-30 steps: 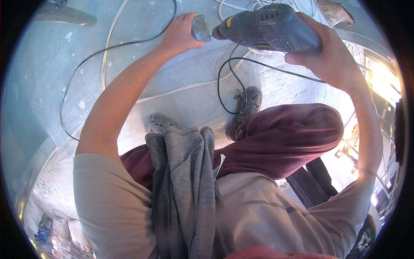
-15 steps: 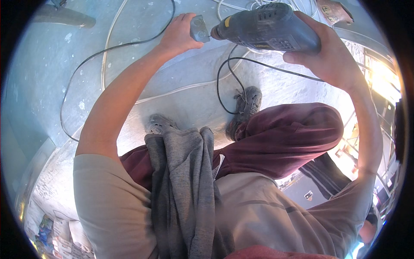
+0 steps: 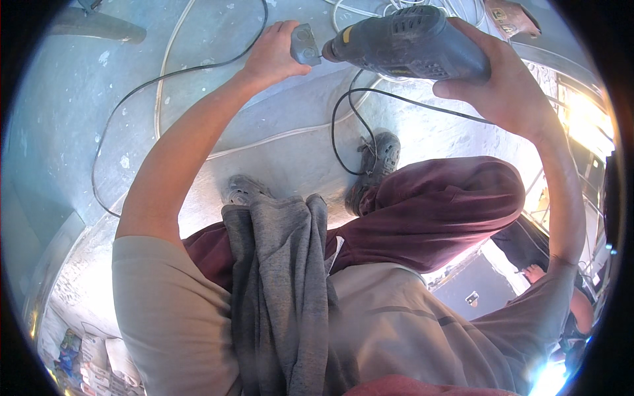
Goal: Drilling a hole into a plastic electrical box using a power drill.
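My right hand (image 3: 512, 86) is wrapped round the rear of a dark grey power drill (image 3: 409, 45), which points left. My left hand (image 3: 271, 58) grips a small grey box (image 3: 305, 45) with round marks on its face. A thin bit in the drill's chuck (image 3: 328, 51) reaches to the right side of the box. Whether the bit touches the box or goes into it I cannot tell. My left fingers lie partly behind the box, and my right fingers are partly hidden by the drill.
A black cord (image 3: 422, 99) loops below the drill, and pale cables (image 3: 284, 134) run across the blue-grey surface. A grey pipe (image 3: 99, 25) lies at the far left. Grey cloth (image 3: 284, 264) hangs before my lap. Another person's hand (image 3: 533, 272) shows at the lower right.
My hands, the drill and the box have hardly moved. At the lower right, the other person has shifted, and their hand has come into sight beside my right arm.
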The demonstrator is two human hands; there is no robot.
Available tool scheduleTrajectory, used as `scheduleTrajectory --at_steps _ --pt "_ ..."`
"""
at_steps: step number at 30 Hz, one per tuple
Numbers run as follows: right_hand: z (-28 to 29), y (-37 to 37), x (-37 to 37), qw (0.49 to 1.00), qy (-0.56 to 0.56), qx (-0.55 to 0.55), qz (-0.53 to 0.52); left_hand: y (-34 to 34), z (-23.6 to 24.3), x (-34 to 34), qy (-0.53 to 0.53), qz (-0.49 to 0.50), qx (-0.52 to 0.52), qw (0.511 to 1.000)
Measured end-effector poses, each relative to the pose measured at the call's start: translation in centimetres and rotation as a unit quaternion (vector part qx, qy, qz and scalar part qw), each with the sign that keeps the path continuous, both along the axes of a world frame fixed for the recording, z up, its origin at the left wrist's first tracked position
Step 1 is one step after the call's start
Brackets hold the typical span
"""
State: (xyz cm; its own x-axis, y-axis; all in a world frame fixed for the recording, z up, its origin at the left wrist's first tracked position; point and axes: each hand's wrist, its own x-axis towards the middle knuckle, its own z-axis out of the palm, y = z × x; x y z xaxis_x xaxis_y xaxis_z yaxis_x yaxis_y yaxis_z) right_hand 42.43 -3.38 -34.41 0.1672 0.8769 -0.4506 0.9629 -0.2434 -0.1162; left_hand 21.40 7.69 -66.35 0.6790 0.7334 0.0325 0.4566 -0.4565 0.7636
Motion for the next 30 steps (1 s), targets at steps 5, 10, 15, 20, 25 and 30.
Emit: scheduleTrajectory --at_steps 5,10,15,20,25,30 --pt "-0.2 -0.3 0.2 1.0 -0.01 0.01 0.001 0.0 -0.1 0.0 -0.004 0.003 0.003 1.0" --pt "-0.3 -0.6 0.0 0.999 -0.025 0.036 0.001 0.0 0.0 -0.1 -0.001 -0.001 0.002 1.0" --pt "0.0 0.0 -0.1 1.0 0.01 0.005 -0.003 0.1 0.0 -0.1 -0.001 -0.001 -0.003 1.0" --pt "0.0 0.1 -0.1 0.999 0.033 0.008 0.015 0.0 -0.1 -0.1 0.0 0.003 0.005 1.0" --pt "0.1 0.5 -0.2 0.999 0.037 -0.012 0.011 0.0 0.0 -0.1 0.002 -0.003 -0.002 1.0" --pt "-0.1 0.1 0.0 0.999 0.04 -0.001 0.0 0.0 0.0 -0.1 -0.002 0.003 0.004 1.0"
